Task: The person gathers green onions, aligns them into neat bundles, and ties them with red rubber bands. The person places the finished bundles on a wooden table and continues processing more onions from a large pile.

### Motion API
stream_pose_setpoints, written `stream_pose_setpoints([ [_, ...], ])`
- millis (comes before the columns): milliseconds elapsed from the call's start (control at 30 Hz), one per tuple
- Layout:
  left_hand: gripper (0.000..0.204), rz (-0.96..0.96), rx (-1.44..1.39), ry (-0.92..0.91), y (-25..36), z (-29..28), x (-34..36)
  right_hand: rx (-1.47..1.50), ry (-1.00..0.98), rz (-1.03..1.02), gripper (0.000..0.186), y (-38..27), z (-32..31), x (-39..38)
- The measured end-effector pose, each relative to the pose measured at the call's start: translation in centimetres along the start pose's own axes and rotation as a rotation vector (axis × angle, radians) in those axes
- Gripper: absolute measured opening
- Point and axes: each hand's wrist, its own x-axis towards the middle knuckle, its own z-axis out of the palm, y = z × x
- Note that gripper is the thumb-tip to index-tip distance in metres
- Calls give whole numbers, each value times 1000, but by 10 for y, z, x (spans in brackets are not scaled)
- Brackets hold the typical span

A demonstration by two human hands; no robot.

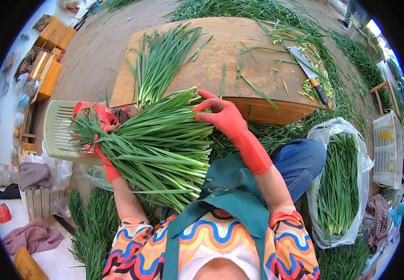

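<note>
Left hand (pixel 103 147) is gripping the leafy bunch (pixel 160 144) nearside of the table (pixel 223 58); right hand (pixel 224 117) is touching it, fingers spread. Probably midway: bagged greens (pixel 339 186) sitting right of the table, loose greens (pixel 244 8) lying beyond.

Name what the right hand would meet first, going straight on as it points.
The right hand would likely meet the held bundle of green stalks first; depth leaves present contact unclear.
</note>
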Motion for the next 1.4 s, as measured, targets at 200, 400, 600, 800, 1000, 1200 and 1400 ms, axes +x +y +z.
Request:
stream_pose_setpoints([
  [200,50,-34,440,99,9,-21,-7,297,313,-32,12,5,-30,11],
  [400,48,-3,361,142,-7,17,-23,603,553,64,25,-20,-105,-2],
  [600,43,9,207,132,-14,21,-15,-508,-207,379,26,-12,4,-46],
  [800,38,22,116,131,-11,27,-18,294,139,17,29,-2,-86,-42],
  [1000,33,-2,-39,94,-20,28,-13,626,525,94,39,17,-148,-17],
  [1200,29,-23,-181,52,-22,28,-14,508,125,19,33,12,-51,21],
  [1400,25,-24,-289,15,-16,25,-15,-245,396,100,34,77,-88,110],
])
